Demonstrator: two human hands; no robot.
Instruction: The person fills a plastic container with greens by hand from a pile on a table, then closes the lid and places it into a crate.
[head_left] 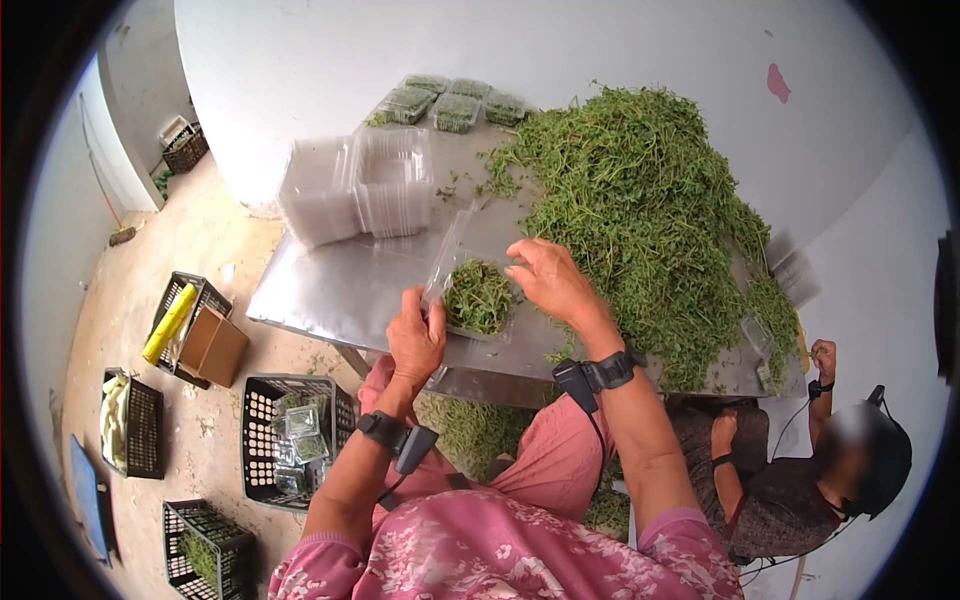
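Observation:
A clear plastic clamshell box (pixel 507 326) sits near the front edge of the metal table, filled with leafy green sprigs (pixel 478 297). Its transparent lid (pixel 452 245) stands raised on the left side. My left hand (pixel 417 335) grips the box at its left edge, fingers closed on the plastic. Just above the box's right side, my right hand (pixel 553 283) hovers with bent fingers and a gap between thumb and fingertips; nothing shows in it. A large heap of the same greens (pixel 640 220) lies close by on the right.
Stacked empty clamshells (pixel 350 185) stand on the metal table (pixel 300 285), with several filled boxes (pixel 455 112) behind. A co-worker (pixel 800 480) sits at the right end. On the floor to the left are a black crate (pixel 258 440) holding filled boxes, other crates and a cardboard box (pixel 213 346).

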